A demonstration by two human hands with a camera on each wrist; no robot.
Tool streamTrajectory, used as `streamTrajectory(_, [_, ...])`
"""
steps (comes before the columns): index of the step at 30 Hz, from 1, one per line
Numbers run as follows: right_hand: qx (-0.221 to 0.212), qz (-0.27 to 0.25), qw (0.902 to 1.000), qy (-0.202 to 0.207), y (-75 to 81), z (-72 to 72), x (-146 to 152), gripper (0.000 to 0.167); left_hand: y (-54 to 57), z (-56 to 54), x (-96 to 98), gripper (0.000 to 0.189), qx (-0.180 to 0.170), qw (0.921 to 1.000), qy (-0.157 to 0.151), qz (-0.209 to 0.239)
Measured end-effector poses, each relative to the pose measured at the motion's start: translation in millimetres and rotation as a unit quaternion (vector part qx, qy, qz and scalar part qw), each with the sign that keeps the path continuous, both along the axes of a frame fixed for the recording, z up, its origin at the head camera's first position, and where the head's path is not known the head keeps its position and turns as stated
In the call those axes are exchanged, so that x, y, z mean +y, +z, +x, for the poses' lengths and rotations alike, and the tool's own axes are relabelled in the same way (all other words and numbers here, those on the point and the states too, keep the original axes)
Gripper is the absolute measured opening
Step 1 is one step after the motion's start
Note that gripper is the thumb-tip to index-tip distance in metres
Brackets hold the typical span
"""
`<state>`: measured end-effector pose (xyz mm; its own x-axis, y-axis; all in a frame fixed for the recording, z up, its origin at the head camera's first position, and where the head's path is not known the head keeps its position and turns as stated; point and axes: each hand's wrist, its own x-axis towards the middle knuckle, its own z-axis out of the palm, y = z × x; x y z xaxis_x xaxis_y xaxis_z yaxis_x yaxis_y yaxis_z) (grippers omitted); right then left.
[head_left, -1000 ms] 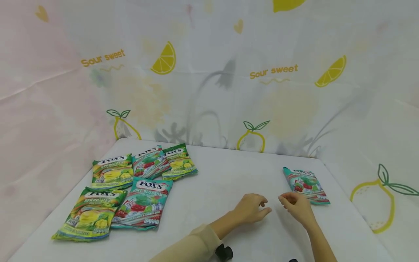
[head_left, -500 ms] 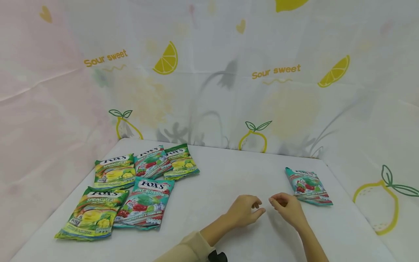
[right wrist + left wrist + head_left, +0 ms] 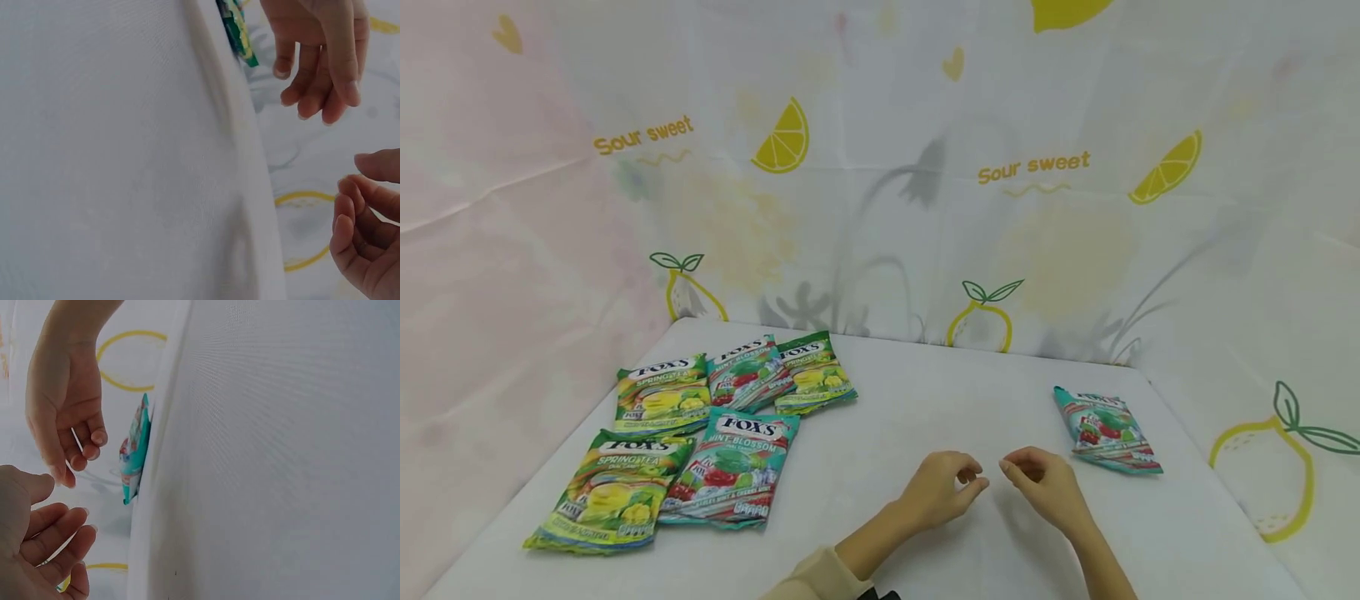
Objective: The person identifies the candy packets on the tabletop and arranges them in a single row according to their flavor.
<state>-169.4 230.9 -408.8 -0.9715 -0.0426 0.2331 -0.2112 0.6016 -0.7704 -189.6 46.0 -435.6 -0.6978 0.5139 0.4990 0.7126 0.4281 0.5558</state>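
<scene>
My left hand [image 3: 936, 490] hovers over the middle front of the white table, its fingers loosely bent with nothing between them. Facing it a short gap away is my right hand [image 3: 1043, 487], also relaxed and holding nothing. In the left wrist view both hands, left [image 3: 47, 540] and right [image 3: 69, 412], are raised off the tabletop with fingertips apart. Nearest to the right hand, behind it and to the right, lies a teal Mint-Blossom candy bag [image 3: 1108, 429]. The right wrist view shows the left hand's fingers [image 3: 312, 81] hanging loosely.
On the left of the white table [image 3: 917, 392] lie several Fox's candy bags: yellow-green Spring Tea bags [image 3: 613, 492] [image 3: 662, 396] [image 3: 814, 373] and teal Mint-Blossom bags [image 3: 730, 467] [image 3: 748, 373], some overlapping. A lemon-printed cloth [image 3: 880, 208] hangs behind and at the sides.
Both hands have drifted left and slightly toward the table's front, staying close together. The candy bags have kept their places on the table; the head view has shifted slightly.
</scene>
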Motion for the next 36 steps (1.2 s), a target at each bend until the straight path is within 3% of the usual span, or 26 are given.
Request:
streamTrajectory(9, [0.019,-0.004,0.9994,0.027,2.7,3.5,-13.2,0.007,-1.0,4.1,-15.4,0.012,-0.023,0.9995,0.016,0.014])
streamTrajectory(21, [0.013,-0.014,0.9972,0.072,-0.5,7.6,-30.0,0.01,0.1,9.0,-27.9,0.012,-0.011,0.9997,0.01,0.017])
streamTrajectory(36, [0.013,-0.031,0.9907,0.132,-6.2,13.9,-44.8,0.013,-3.3,10.7,-48.7,0.01,0.03,0.9985,0.04,0.023])
